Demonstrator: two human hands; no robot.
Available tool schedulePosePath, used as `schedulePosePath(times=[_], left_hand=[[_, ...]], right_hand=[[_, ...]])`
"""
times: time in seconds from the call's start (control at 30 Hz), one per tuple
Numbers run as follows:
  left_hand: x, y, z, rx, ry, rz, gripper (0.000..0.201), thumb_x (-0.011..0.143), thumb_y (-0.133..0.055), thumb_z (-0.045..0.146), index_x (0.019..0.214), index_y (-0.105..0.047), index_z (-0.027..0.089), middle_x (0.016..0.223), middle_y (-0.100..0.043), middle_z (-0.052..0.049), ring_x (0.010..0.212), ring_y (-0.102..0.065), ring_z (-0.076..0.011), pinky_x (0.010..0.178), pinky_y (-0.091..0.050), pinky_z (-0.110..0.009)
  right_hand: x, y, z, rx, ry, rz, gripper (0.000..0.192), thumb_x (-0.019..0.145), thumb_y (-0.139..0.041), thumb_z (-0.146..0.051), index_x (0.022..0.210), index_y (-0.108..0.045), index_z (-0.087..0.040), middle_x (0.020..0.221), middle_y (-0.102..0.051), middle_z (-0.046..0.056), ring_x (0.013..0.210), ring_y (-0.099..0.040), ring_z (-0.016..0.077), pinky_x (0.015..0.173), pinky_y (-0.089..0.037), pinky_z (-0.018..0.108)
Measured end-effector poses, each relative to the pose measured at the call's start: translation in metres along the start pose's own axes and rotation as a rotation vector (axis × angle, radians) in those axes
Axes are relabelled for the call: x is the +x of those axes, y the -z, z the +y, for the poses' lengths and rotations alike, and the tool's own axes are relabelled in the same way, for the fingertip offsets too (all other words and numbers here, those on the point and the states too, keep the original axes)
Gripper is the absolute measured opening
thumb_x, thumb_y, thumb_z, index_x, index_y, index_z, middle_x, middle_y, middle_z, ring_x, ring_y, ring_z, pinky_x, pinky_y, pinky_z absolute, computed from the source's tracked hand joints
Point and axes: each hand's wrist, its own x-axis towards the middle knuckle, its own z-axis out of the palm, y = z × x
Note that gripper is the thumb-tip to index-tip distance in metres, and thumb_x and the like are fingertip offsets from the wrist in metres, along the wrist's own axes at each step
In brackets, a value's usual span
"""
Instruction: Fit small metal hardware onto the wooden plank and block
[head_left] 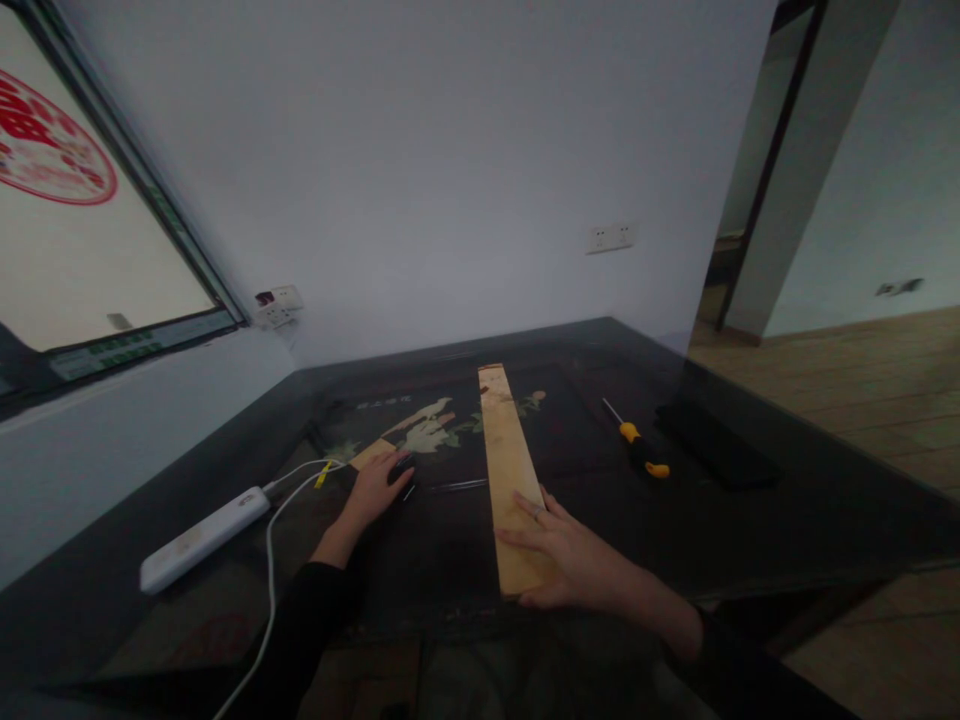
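Observation:
A long, pale wooden board (pixel 512 450) lies on the dark tabletop, pointing away from me, with a darker reddish patch at its far end. My right hand (pixel 559 550) grips the board's near end, fingers across its top face and right edge. Farther left, my left hand (pixel 377 488) curls by a small dark object (pixel 402 466), whose kind I cannot make out. Beside those fingers is a thin shiny piece (pixel 409 492). Just beyond that hand, a small flat piece of wood (pixel 373 453) rests on the table.
A screwdriver (pixel 636 440) with a yellow and black handle lies right of the board, beside a flat black object (pixel 716 445). On the left sits a white power strip (pixel 204 540) with a white cable (pixel 271 560). The dark table (pixel 450 545) meets the wall behind.

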Motion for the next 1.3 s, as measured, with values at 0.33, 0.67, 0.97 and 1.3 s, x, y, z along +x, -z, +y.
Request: schedulePosePath(times=[0.33, 0.67, 0.97, 1.3], left_hand=[[-0.002, 0.001, 0.007, -0.076, -0.037, -0.011, 0.049, 0.09, -0.051, 0.051, 0.122, -0.069, 0.019, 0.131, -0.067, -0.013, 0.126, -0.058, -0.03, 0.113, -0.041, -0.047], [-0.002, 0.001, -0.008, 0.049, -0.005, 0.135, 0.042, 0.095, -0.047, 0.044, 0.119, -0.068, 0.016, 0.124, -0.07, -0.013, 0.121, -0.062, -0.0283, 0.111, -0.044, -0.045], [-0.007, 0.006, -0.01, 0.239, 0.203, 0.061, 0.041, 0.098, -0.045, 0.032, 0.129, -0.066, 0.016, 0.133, -0.068, -0.012, 0.126, -0.061, -0.0268, 0.109, -0.046, -0.038], [0.0, 0.007, -0.004, 0.198, 0.243, -0.026, 0.045, 0.101, -0.038, 0.026, 0.14, -0.058, 0.014, 0.142, -0.061, -0.014, 0.132, -0.058, -0.0255, 0.112, -0.043, -0.038]], right_hand=[[0.058, -0.014, -0.032, -0.069, 0.144, 0.003, 0.085, 0.073, -0.076, -0.062, 0.145, -0.055, -0.024, 0.16, -0.036, 0.02, 0.155, -0.019, 0.0329, 0.124, -0.007, 0.052], [0.1, -0.02, -0.038, -0.156, 0.225, 0.0, 0.086, 0.075, -0.075, -0.063, 0.147, -0.053, -0.022, 0.155, -0.044, 0.024, 0.154, -0.021, 0.034, 0.123, -0.009, 0.057], [0.113, -0.017, -0.031, -0.168, 0.234, -0.002, 0.083, 0.076, -0.073, -0.063, 0.147, -0.053, -0.023, 0.159, -0.037, 0.023, 0.154, -0.023, 0.0333, 0.123, -0.009, 0.056], [0.105, -0.017, -0.033, -0.2, 0.26, 0.012, 0.081, 0.077, -0.072, -0.064, 0.146, -0.054, -0.024, 0.16, -0.036, 0.022, 0.153, -0.024, 0.0359, 0.122, -0.014, 0.057]])
